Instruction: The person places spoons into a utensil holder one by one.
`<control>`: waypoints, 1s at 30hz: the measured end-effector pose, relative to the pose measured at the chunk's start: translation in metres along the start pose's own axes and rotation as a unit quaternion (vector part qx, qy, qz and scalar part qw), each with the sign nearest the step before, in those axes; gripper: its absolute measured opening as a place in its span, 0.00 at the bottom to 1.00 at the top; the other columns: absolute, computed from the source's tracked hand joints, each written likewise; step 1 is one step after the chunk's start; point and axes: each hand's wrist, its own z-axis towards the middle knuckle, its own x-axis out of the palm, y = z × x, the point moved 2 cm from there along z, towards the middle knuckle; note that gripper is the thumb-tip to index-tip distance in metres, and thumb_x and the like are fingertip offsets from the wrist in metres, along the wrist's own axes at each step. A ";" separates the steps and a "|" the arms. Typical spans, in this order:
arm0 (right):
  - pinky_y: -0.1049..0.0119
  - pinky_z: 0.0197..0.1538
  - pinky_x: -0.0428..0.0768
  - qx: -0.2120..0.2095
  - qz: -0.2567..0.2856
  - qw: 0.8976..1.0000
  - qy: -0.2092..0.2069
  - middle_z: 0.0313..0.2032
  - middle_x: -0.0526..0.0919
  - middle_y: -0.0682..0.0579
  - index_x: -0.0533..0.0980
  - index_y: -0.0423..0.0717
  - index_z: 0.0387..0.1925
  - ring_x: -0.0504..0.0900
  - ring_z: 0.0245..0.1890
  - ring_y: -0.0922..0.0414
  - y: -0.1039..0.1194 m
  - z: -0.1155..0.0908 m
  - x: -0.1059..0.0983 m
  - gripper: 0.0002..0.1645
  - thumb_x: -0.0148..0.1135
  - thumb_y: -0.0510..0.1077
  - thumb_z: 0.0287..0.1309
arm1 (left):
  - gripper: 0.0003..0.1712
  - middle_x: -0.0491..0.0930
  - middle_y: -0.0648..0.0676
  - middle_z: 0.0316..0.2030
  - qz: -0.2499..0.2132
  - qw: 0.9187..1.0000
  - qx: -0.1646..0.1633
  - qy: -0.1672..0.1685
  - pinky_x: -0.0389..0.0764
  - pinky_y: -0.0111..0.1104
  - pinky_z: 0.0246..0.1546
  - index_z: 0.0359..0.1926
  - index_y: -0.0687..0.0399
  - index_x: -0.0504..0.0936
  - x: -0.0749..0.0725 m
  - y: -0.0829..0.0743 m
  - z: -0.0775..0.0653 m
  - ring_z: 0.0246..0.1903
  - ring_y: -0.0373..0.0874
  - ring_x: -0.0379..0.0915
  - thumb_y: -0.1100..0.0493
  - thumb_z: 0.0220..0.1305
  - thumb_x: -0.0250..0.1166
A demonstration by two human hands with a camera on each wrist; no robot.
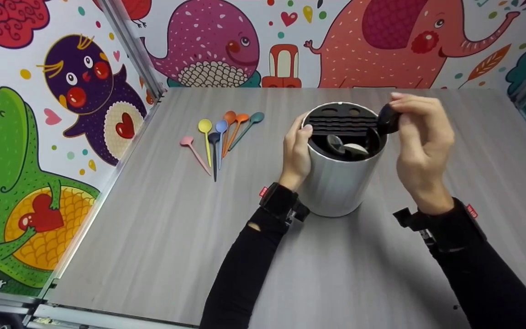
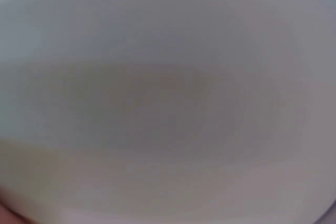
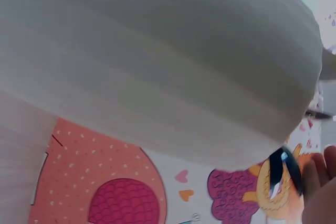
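Note:
A silver cylindrical utensil holder [image 1: 336, 185] stands upright on the table. My left hand [image 1: 297, 153] grips its left side, thumb at the rim. Its black ridged insert [image 1: 340, 123] fills the top, and the heads of a metal spoon [image 1: 335, 143] and a pale spoon [image 1: 355, 149] show in the front opening. At the right rim, my right hand [image 1: 423, 137] pinches a black utensil [image 1: 387, 119] with a rounded glossy end, its lower part hidden. The right wrist view has this black utensil [image 3: 283, 171] beside the fingers [image 3: 320, 182]. Blurred holder wall [image 2: 168, 98] fills the left wrist view.
Left of the holder, several coloured spoons lie fanned out on the grey table [image 1: 167, 237], among them a pink spoon [image 1: 194, 153], a yellow spoon [image 1: 205, 132] and a teal spoon [image 1: 256, 118]. Walls printed with cartoon animals [image 1: 217, 45] border the table behind and at the sides.

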 end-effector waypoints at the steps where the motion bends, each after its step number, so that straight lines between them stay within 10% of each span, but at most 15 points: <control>1: 0.60 0.56 0.75 0.000 0.000 1.000 -0.019 0.37 0.80 0.38 0.74 0.20 0.32 0.79 0.47 0.45 -0.001 0.000 -0.003 0.11 0.45 0.25 0.53 | 0.34 0.78 0.55 0.54 -0.001 1.000 0.000 0.001 0.71 0.29 0.57 0.59 0.58 0.74 0.000 0.000 0.000 0.53 0.40 0.73 0.47 0.59 0.39; 9: 0.60 0.67 0.67 0.112 -0.013 0.991 -0.072 0.49 0.78 0.44 0.73 0.33 0.48 0.73 0.58 0.48 -0.040 -0.001 -0.029 0.19 0.43 0.25 0.57 | 0.33 0.79 0.56 0.53 -0.005 1.000 0.005 0.005 0.71 0.30 0.57 0.59 0.58 0.74 0.001 -0.001 0.001 0.53 0.40 0.73 0.47 0.59 0.38; 16: 0.70 0.51 0.73 0.316 0.100 0.943 -0.021 0.42 0.79 0.53 0.75 0.41 0.50 0.75 0.45 0.59 -0.093 -0.020 -0.037 0.14 0.52 0.36 0.64 | 0.33 0.79 0.56 0.52 -0.011 1.000 0.009 0.001 0.71 0.31 0.57 0.58 0.59 0.74 0.000 0.000 0.000 0.52 0.41 0.73 0.48 0.59 0.39; 30: 0.68 0.54 0.74 0.399 0.181 0.897 0.062 0.48 0.81 0.49 0.70 0.39 0.59 0.78 0.48 0.58 -0.101 -0.028 -0.011 0.26 0.51 0.51 0.67 | 0.33 0.79 0.56 0.53 -0.008 1.000 0.008 0.002 0.72 0.30 0.57 0.58 0.59 0.74 -0.001 0.000 0.001 0.52 0.40 0.73 0.47 0.59 0.39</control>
